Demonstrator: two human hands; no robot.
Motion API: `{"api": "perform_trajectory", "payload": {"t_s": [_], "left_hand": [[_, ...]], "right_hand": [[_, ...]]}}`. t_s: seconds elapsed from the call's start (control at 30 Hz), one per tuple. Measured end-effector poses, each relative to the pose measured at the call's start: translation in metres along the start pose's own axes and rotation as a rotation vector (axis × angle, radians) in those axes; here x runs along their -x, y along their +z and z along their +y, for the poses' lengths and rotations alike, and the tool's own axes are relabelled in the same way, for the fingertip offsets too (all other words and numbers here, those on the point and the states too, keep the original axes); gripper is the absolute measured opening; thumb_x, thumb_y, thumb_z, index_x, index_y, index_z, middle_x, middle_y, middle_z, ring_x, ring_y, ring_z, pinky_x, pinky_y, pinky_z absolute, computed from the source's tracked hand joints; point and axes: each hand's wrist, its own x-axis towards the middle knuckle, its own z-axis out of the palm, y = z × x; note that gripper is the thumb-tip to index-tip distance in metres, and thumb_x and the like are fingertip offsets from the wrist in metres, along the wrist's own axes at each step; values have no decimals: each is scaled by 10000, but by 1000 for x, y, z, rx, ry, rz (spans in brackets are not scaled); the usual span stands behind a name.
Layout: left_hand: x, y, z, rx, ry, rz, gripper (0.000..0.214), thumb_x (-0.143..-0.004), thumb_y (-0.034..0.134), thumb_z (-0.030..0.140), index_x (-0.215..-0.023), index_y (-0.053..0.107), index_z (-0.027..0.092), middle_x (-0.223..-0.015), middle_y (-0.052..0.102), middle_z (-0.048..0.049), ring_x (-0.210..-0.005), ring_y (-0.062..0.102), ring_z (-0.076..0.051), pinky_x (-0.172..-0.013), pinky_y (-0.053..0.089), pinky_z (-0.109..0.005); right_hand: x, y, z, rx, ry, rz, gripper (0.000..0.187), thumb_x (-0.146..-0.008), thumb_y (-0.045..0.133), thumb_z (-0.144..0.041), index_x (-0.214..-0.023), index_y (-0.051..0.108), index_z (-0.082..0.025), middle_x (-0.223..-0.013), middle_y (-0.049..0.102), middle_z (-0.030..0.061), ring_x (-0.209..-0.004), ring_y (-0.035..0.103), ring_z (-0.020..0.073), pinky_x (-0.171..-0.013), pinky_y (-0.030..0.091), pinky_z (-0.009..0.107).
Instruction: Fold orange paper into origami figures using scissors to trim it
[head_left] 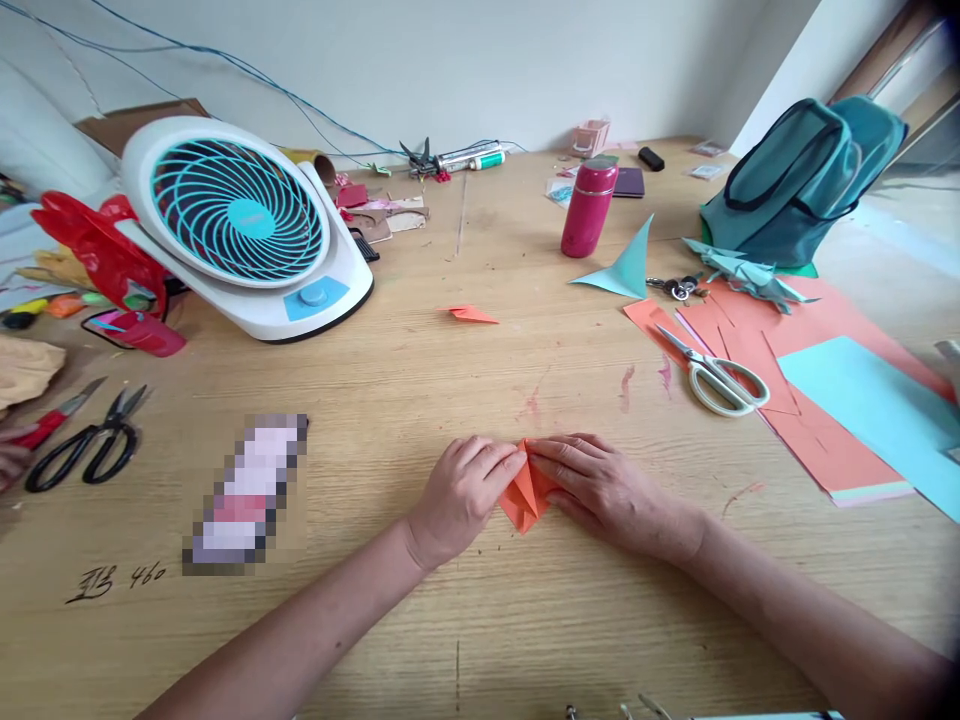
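Observation:
A small piece of folded orange paper [525, 500] lies on the wooden table close in front of me, its creased layers rising to a point at the far end. My left hand [466, 495] is closed on its left side, fingertips near the top. From the right, my right hand [611, 488] presses its fingers together against the other edge. The fingers cover parts of both sides of the paper. Beyond my hands lies a smaller folded orange paper piece [471, 314], untouched.
White-green scissors [726, 385] rest on orange sheets [847, 450] at right, near folded teal paper [626, 265]. A pink bottle [589, 208], teal bag [802, 185] and white fan [247, 225] stand farther back. Black-handled scissors [94, 440] lie left, beside another person's hand [11, 462] at a red-handled tool.

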Motion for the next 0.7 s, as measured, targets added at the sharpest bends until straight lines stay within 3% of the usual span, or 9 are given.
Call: {"api": "perform_trajectory", "payload": {"t_s": [0.13, 0.3, 0.5, 0.7], "left_hand": [[1, -2, -3, -32, 105, -14, 254, -987, 503, 92, -1200, 640, 84, -1130, 728, -126, -970, 656, -231, -820, 548, -375], [0, -6, -9, -17, 128, -52, 326, -985, 461, 39, -1251, 634, 113, -1058, 716, -124, -930, 673, -210, -804, 587, -367], [-4, -9, -15, 34, 232, -84, 272, -996, 487, 69, -1219, 641, 79, -1182, 715, -147, -1113, 671, -236, -936, 603, -387], [-1, -9, -20, 40, 291, -102, 295, -993, 481, 61, -1242, 638, 67, -1238, 715, -160, -1153, 680, -259, -953, 611, -411]], "right_hand": [[-1, -2, 3, -12, -11, -4, 396, -1024, 502, -241, -1398, 559, -123, -1393, 618, 173, -1236, 614, 271, -1041, 517, 460], [-1, -3, 6, -34, -16, -23, 398, -1028, 499, -248, -1396, 557, -106, -1401, 612, 184, -1277, 593, 271, -1074, 502, 465], [0, -7, 20, -49, -78, -80, 464, -1040, 494, -245, -1485, 468, -116, -1443, 588, 166, -1358, 529, 258, -1141, 427, 481], [0, -13, 22, -19, -91, -141, 378, -1043, 481, -211, -1400, 556, -114, -1450, 576, 176, -1256, 568, 280, -974, 474, 468]]}}
